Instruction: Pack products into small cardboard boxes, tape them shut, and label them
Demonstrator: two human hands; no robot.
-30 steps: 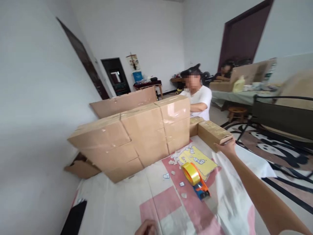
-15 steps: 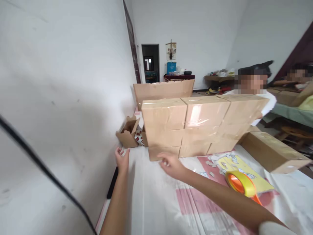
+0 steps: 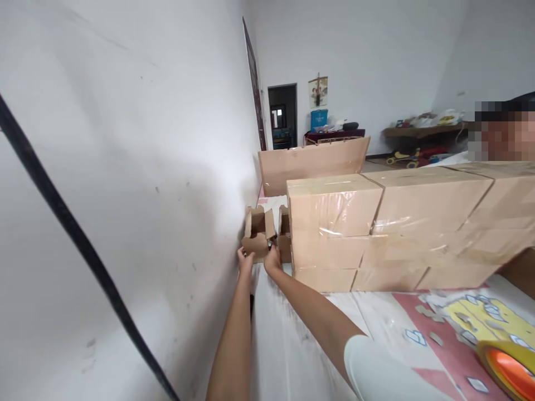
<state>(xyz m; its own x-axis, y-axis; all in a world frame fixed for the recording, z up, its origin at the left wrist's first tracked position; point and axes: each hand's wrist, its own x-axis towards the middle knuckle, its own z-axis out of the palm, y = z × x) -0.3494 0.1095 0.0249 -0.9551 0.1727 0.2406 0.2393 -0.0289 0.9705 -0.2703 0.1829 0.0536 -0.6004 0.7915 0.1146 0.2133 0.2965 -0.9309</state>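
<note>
A small open cardboard box (image 3: 256,244) with its flaps up stands between the wall and the stacked cartons. At its lower left corner, the fingers of my left hand (image 3: 245,260) are closed on the box. My right hand (image 3: 272,259) grips the box's right side, and something small and dark shows by its fingertips. Just right of that hand, a second small open box (image 3: 285,245) is partly hidden behind the stack of taped cartons (image 3: 330,250).
A white wall (image 3: 146,223) rises close on the left, with a black cable (image 3: 83,239) in front. Behind stands a cardboard sheet (image 3: 313,161). Yellow tape on an orange holder (image 3: 507,365) lies at lower right on the patterned cloth (image 3: 301,345). Someone (image 3: 507,131) is beyond the cartons.
Both my hands have moved forward to the small open box and closed on it; the box sits more upright and apart from its neighbour. The view has shifted left and closer.
</note>
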